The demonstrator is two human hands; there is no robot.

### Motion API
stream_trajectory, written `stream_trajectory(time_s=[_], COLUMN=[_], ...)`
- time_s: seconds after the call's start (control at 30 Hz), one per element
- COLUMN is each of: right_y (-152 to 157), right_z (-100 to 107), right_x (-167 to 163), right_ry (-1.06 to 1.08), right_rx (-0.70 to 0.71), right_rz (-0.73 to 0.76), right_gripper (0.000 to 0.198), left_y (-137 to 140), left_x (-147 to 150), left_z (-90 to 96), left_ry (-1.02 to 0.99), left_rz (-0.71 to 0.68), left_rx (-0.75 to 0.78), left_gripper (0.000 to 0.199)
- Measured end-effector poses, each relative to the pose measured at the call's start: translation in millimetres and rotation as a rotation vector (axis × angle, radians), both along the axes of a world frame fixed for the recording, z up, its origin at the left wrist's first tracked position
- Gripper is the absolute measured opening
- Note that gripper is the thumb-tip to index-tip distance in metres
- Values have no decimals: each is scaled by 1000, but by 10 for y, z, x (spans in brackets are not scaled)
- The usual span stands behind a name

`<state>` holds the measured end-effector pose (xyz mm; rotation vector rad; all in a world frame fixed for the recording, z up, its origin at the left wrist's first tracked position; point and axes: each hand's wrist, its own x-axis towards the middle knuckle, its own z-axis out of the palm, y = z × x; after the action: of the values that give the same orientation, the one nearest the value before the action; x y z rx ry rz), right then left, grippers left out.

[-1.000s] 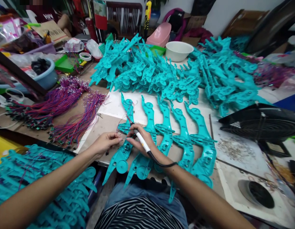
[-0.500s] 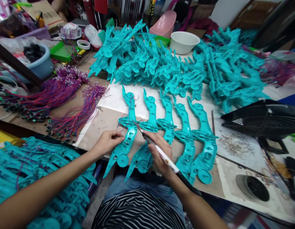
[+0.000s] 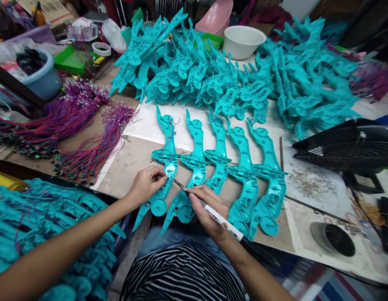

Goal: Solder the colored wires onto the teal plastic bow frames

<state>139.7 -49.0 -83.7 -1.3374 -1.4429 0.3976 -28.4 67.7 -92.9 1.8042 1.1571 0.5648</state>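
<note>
Several curved teal plastic parts lie in a row in front of me, and the leftmost teal part (image 3: 169, 140) has thin red and blue wires (image 3: 164, 152) along it. My left hand (image 3: 146, 184) is over this part's lower half, thumb and fingertips pinched together. What they pinch is too small to make out. My right hand (image 3: 208, 205) grips a soldering iron (image 3: 223, 223) with a white and black handle like a pen. Its metal tip points left, close to the left fingertips and the part's surface.
Teal parts are heaped at the back (image 3: 187, 75) and lower left (image 3: 49, 234). Bundled red and purple wires (image 3: 90, 156) lie left. A white bowl (image 3: 244, 42) stands behind. At right are a black fan (image 3: 347, 146) and a round dark-filled cup (image 3: 333, 240).
The soldering iron's tip has come down from the leftmost part's middle toward its lower half, near my left fingertips. My left hand has shifted slightly and stays pinched. The view has tilted slightly.
</note>
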Motion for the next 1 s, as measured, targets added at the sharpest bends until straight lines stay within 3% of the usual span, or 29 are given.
stream_trajectory(time_s=[0.4,0.8,1.0], right_y=[-16,-24,-55], right_z=[-110,-77,80], right_x=[-9,-25,99], right_ry=[-52,-55,-40], right_rx=[65,62,27], right_rz=[41,49,-75], right_gripper=[21,20,19], left_y=[-22,-20,-17], left_x=[-13,-17,-18], left_z=[-117,-139,-130], left_ry=[4,10,3], left_rz=[-36,-40,-43], left_rx=[230,249,248], left_gripper=[5,5,5])
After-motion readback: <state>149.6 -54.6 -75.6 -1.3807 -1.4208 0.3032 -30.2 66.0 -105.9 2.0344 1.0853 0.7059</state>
